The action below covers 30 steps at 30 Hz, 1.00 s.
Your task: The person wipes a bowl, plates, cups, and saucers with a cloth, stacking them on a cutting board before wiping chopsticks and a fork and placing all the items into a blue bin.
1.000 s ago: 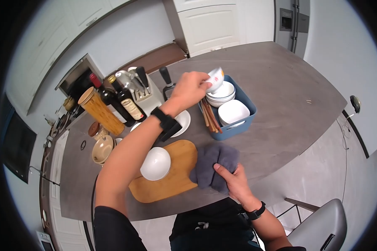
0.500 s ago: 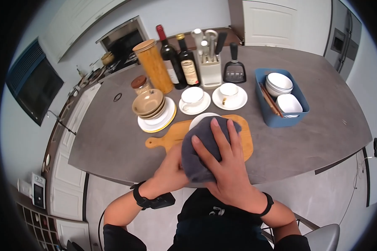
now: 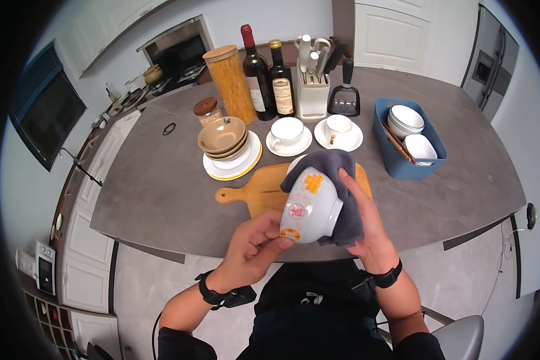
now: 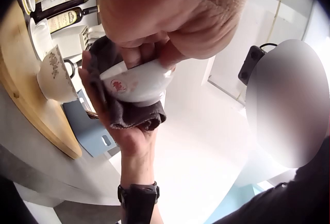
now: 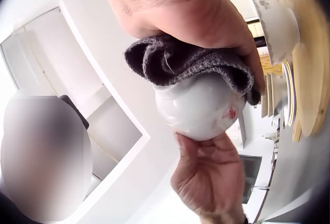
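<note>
In the head view a white bowl (image 3: 311, 209) with orange and red marks is held tilted above the front of the table. My left hand (image 3: 249, 251) pinches its rim between thumb and fingers. A dark grey cloth (image 3: 349, 225) lies against the bowl's far and right side, held there by my right hand (image 3: 375, 237), whose thumb points up along it. The left wrist view shows the bowl (image 4: 142, 84) between the left fingers and the cloth (image 4: 129, 114). From the right wrist, the cloth (image 5: 191, 61) covers the bowl's foot.
Behind the hands lies a wooden board (image 3: 264, 186) with a bowl partly hidden on it. Brown bowls (image 3: 222, 137) on plates stand left, two cups on saucers (image 3: 289, 144) behind. Bottles, a pasta jar and a knife block (image 3: 313, 96) stand farther back. A blue basket (image 3: 411, 170) holds dishes at right.
The left hand has brought the patterned bowl from over the basket to the front of the body. The cloth, first held apart in the right hand, is now against the bowl, whose outside has turned into view.
</note>
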Motion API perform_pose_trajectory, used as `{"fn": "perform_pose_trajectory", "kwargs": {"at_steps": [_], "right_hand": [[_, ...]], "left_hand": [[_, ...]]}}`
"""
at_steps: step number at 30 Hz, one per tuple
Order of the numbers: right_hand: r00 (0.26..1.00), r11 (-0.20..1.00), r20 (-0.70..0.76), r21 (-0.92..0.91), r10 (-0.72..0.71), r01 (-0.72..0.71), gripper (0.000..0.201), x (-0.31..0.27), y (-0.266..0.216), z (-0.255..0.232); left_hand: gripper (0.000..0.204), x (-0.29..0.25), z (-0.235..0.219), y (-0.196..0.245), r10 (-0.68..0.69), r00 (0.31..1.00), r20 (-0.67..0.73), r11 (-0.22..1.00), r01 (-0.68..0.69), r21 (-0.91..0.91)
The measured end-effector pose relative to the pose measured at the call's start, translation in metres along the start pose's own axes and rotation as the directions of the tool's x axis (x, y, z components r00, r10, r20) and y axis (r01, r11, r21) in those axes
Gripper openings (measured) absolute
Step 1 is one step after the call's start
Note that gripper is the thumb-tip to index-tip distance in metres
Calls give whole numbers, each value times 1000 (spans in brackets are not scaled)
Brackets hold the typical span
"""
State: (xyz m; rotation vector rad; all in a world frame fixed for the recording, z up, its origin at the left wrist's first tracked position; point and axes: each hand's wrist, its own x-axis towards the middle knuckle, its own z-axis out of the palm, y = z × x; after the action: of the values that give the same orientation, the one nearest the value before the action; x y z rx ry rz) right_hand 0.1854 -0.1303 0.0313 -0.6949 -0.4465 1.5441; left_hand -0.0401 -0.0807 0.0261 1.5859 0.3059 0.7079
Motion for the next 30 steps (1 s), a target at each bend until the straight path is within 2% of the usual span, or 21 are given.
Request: {"fn": "perform_pose_trajectory", "kwargs": {"at_steps": [1, 3, 4, 6, 7, 8, 9, 10, 11, 12, 13, 14, 17, 18, 19, 21, 23, 25, 27, 29, 30], "right_hand": [[1000, 1000, -4, -1, 0, 0, 52, 1, 5, -1], [999, 963, 29, 263, 43, -49, 48, 5, 23, -6], [982, 934, 186, 347, 21, -86, 42, 2, 32, -12], [967, 910, 256, 402, -2, -105, 43, -1, 58, -24], [945, 881, 325, 455, -29, -129, 44, -3, 61, -13], [993, 940, 109, 333, 40, -74, 41, -14, 58, 0], [993, 939, 111, 336, 41, -76, 41, -18, 57, 0], [990, 933, 119, 343, 74, -111, 42, -22, 57, -4], [986, 925, 124, 350, 109, -146, 44, -26, 56, -6], [986, 924, 124, 352, 110, -147, 44, -32, 50, -2], [992, 931, 54, 342, 116, -127, 46, -39, 41, 5], [993, 938, -16, 330, 120, -108, 48, -42, 35, 8], [999, 970, -45, 242, -9, 20, 55, -37, 30, -12], [993, 990, -107, 130, -40, 54, 61, -34, 29, -15], [993, 990, -109, 132, -44, 58, 61, -34, 27, -14], [992, 986, -48, 117, -113, 118, 67, -33, 27, -11], [993, 987, -3, 107, -121, 121, 70, -35, 30, -15], [993, 989, 12, -91, -113, 114, 69, -41, 29, -18], [993, 987, 11, -110, -115, 116, 69, -44, 27, -17], [993, 984, 10, -127, -121, 122, 69, -45, 26, -18], [996, 986, 19, -144, -85, 87, 69, -46, 26, -19]], "left_hand": [[26, 0, 3, -5, -1, 1000, 2, 1000, 1, -4], [28, 3, 10, -15, 153, 967, -203, 984, -167, -54], [28, 4, 9, -20, 153, 968, -202, 984, -167, -56], [26, 5, 8, -29, 327, 929, -174, 873, -227, 432], [26, 7, 10, -29, 325, 929, -176, 874, -223, 432], [28, 11, 12, -27, 393, 909, -138, 764, -240, 599], [31, 16, 12, -24, 453, 888, -84, 622, -247, 743], [43, 21, 10, -20, 489, 872, -5, 553, -305, 776], [43, 24, 9, -14, 487, 873, -4, 552, -304, 777], [45, 26, 9, -7, 505, 861, 57, 466, -328, 822], [48, 27, 8, -3, 518, 847, 119, 375, -350, 858], [48, 27, 5, -2, 519, 847, 118, 375, -349, 859], [43, 28, 5, 1, 473, 856, 209, 315, -386, 867], [41, 27, 11, 5, 389, 868, 308, 247, -420, 873], [40, 27, 16, 7, 295, 870, 395, 179, -457, 872], [48, 23, 23, 1, 288, 887, 360, 190, -421, 887], [50, 21, 23, 8, 177, 910, 374, 172, -403, 899], [53, 17, 19, 16, 165, 907, 388, 145, -412, 900], [55, 17, 15, 19, 153, 899, 410, 116, -428, 896], [73, 17, 14, 18, 272, 920, 282, 306, -360, 881], [73, 18, 15, 17, 272, 919, 286, 305, -364, 880]]}}
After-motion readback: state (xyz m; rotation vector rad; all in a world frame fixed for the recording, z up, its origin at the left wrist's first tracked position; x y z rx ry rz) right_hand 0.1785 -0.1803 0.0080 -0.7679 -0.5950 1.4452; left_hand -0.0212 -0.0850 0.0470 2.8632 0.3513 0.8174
